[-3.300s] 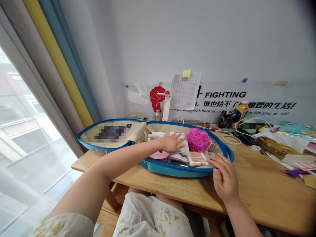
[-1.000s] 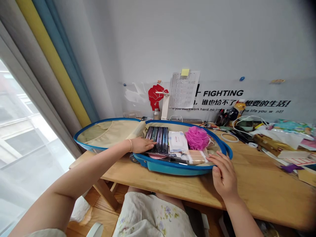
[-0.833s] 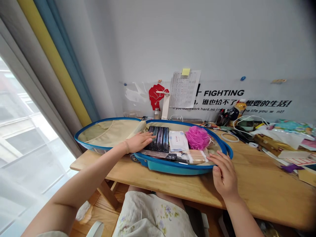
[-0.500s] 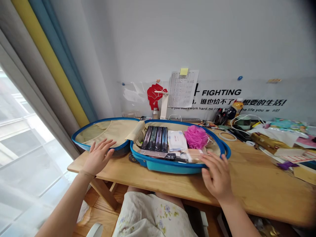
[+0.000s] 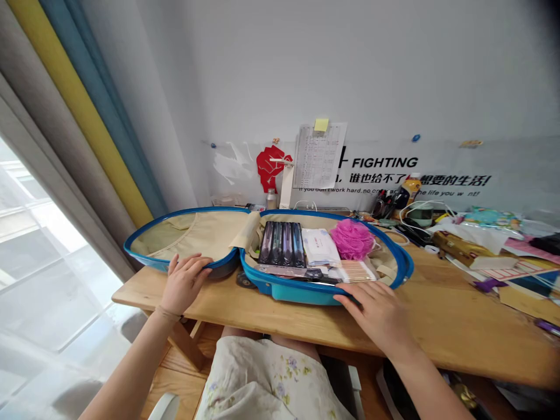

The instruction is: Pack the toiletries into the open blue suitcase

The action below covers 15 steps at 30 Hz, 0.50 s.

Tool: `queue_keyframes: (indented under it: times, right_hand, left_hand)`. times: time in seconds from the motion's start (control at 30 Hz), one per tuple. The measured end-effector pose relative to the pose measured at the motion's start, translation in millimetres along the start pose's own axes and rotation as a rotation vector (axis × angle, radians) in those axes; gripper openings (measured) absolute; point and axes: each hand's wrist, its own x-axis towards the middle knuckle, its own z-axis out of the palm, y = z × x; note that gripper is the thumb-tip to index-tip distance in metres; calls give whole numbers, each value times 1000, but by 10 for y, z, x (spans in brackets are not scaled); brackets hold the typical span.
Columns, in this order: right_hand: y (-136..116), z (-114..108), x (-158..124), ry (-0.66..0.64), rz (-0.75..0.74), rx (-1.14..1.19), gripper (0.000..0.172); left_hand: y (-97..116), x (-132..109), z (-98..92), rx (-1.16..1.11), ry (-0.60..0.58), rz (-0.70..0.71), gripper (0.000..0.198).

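Observation:
A small blue suitcase (image 5: 306,290) lies open on the wooden desk (image 5: 437,326). Its right half holds a dark pack of toothbrushes (image 5: 280,242), a white wipes packet (image 5: 321,246), a pink bath pouf (image 5: 352,238) and a box of cotton swabs (image 5: 356,270). The left half, the beige-lined lid (image 5: 192,233), lies flat with nothing in it. My left hand (image 5: 184,281) rests on the lid's near blue rim, fingers curled over it. My right hand (image 5: 376,312) lies flat against the near rim of the filled half, fingers stretched out.
The desk's right side is crowded with a yellow-capped bottle (image 5: 405,189), cables, a gold package (image 5: 457,248), papers and packets. A paper sheet (image 5: 317,154) and lettering hang on the wall behind. Curtains (image 5: 87,116) and a window are at the left.
My left hand left the toothbrush pack and moved left onto the lid's near rim. My right hand slid left along the filled half's rim. The view shifted slightly right.

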Motion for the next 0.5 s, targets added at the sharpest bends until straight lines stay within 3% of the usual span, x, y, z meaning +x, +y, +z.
queue_keyframes:
  times: [0.2,0.4,0.5]
  right_hand:
    - [587,-233,-355,-80,88,10,33]
    - [1152,-584,-680,-25,109,-21,35]
    - [1341,-666,-751,-66,182,-57,38]
  left_hand:
    - [641,61,99,-67,25,95,29]
    - [1325,144,279,-172,27,191,24]
    - [1596,187,364,-221,-7,241,25]
